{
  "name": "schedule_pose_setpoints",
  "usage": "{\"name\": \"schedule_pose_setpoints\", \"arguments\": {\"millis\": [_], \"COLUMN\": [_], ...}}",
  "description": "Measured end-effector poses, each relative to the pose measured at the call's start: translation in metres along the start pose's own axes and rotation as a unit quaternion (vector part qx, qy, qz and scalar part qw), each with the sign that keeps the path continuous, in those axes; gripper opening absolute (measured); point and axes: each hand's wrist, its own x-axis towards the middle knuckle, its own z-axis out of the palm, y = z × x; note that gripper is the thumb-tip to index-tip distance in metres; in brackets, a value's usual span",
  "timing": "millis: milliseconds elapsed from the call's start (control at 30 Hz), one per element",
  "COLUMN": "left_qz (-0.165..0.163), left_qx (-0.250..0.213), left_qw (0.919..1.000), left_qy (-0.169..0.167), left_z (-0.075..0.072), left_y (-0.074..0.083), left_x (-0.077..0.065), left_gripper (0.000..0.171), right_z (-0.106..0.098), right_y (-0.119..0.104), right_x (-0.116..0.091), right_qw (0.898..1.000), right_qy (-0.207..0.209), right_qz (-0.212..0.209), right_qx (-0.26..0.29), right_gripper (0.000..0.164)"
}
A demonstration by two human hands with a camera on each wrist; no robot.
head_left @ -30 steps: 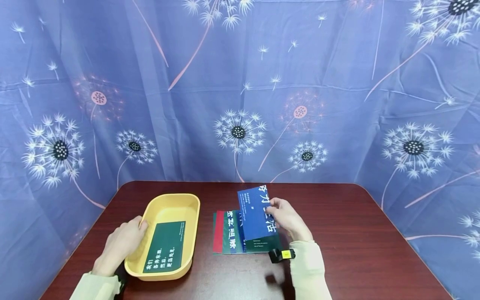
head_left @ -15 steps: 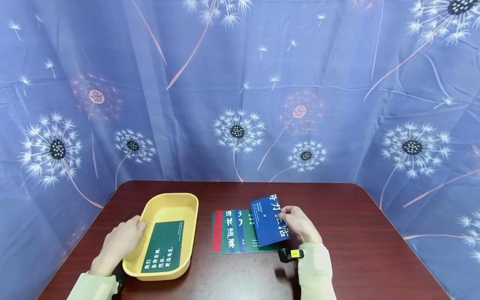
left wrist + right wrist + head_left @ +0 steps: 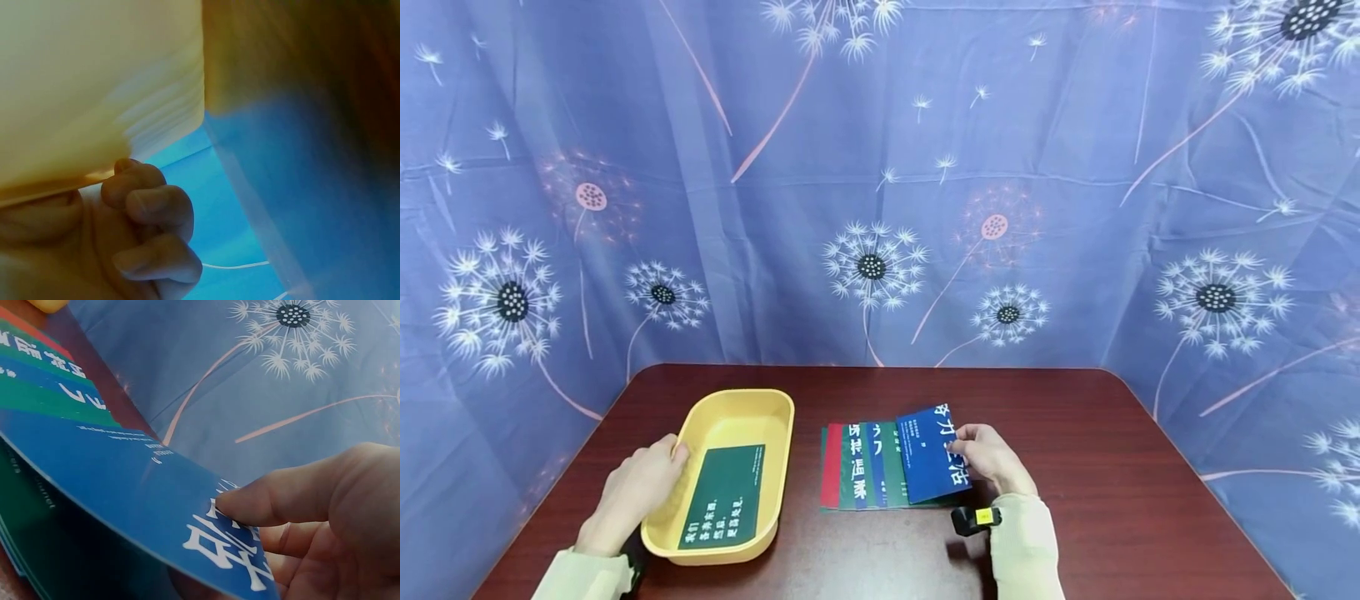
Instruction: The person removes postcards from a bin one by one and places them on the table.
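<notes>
My left hand (image 3: 638, 492) grips the left rim of a yellow plastic tray (image 3: 784, 467). The left wrist view shows the thumb at the rim and the fingers curled below it. Inside the tray lies a dark green card (image 3: 722, 498) with white writing. To the right, a blue card (image 3: 928, 458) with large white characters is pinched by its right edge between thumb and fingers of my right hand (image 3: 996, 458). It slants over the right end of a fanned row of cards (image 3: 857, 471). In the right wrist view the blue card (image 3: 125, 469) bends, with a dark green card (image 3: 37, 506) below it.
The cards in the row overlap, with a red card (image 3: 832, 467) near its left end. Everything stands on a dark red-brown table (image 3: 1112, 475). A blue curtain (image 3: 805, 208) with dandelion prints hangs behind and at both sides.
My right hand has carried the blue card right and down over the row's right end, uncovering more cards. In the last half second it shifted slightly left. My left hand stays on the tray.
</notes>
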Motion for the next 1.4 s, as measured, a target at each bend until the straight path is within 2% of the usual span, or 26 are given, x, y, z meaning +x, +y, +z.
{"name": "schedule_pose_setpoints", "arguments": {"millis": [467, 767, 967, 1200, 1400], "left_qz": [-0.002, -0.003, -0.005, -0.001, -0.001], "left_qx": [0.001, -0.003, -0.007, -0.006, -0.005], "left_qw": [1.0, 1.0, 0.9999, 1.0, 1.0], "left_qy": [-0.002, -0.004, -0.006, 0.002, 0.001], "left_z": [0.0, 0.0, 0.001, 0.003, 0.002], "left_y": [-0.001, -0.002, -0.003, -0.003, -0.003], "left_x": [0.001, 0.0, 0.0, -0.001, 0.001], "left_gripper": [0.036, 0.038, 0.038, 0.037, 0.038], "right_z": [0.007, 0.01, 0.012, 0.017, 0.019], "right_y": [0.008, 0.008, 0.005, 0.002, 0.001], "right_x": [0.008, 0.009, 0.009, 0.012, 0.011], "right_qw": [1.0, 0.995, 0.983, 0.959, 0.943], "right_qy": [0.012, 0.043, 0.079, 0.112, 0.123], "right_qz": [0.01, -0.007, -0.015, -0.008, -0.012], "right_qx": [-0.009, -0.088, -0.167, -0.261, -0.308], "right_gripper": [0.004, 0.007, 0.014, 0.023, 0.024]}}
